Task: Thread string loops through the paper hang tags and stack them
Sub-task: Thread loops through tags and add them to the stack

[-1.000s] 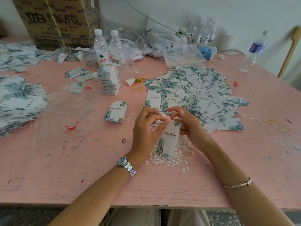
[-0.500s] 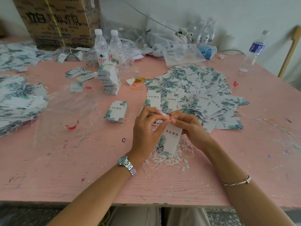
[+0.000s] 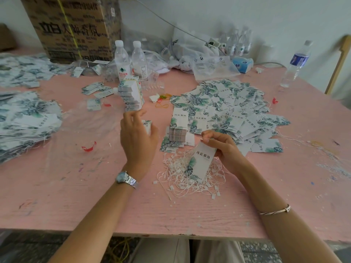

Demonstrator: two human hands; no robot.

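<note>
Head view: hang tag (image 3: 202,164) top between right hand (image 3: 225,149) fingers (image 3: 209,139)

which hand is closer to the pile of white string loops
Right. The right hand pinches a hang tag by its top, at the far edge of the pile of string loops. The left hand is farther off to the pile's left, by a small stack of tags.

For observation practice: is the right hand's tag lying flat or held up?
Held up: the right hand pinches the hang tag by its top, lower end over the string loops.
</note>
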